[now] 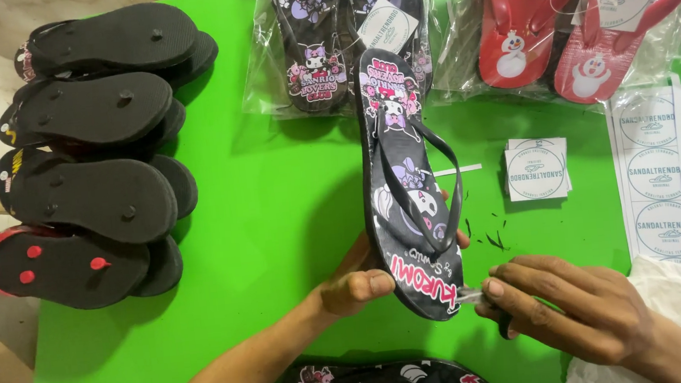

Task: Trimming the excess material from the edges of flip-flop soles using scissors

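Head view: left hand (354, 286) pinches the black flip-flop (408, 185) at table (276, 214) centre; right hand (564, 311), at 5 o'clock, closes its grip on a small tool against the heel. Bagged pairs (342, 33) at 12 o'clock appear finished; unbagged stack (96, 157) at 9 o'clock remains.

A bright green bench (277, 222) was seen. Stacked black flip-flops (96, 157) were laid at its left, bagged pairs (342, 33) along the far edge, and round sticker sheets (680, 175) at the right.
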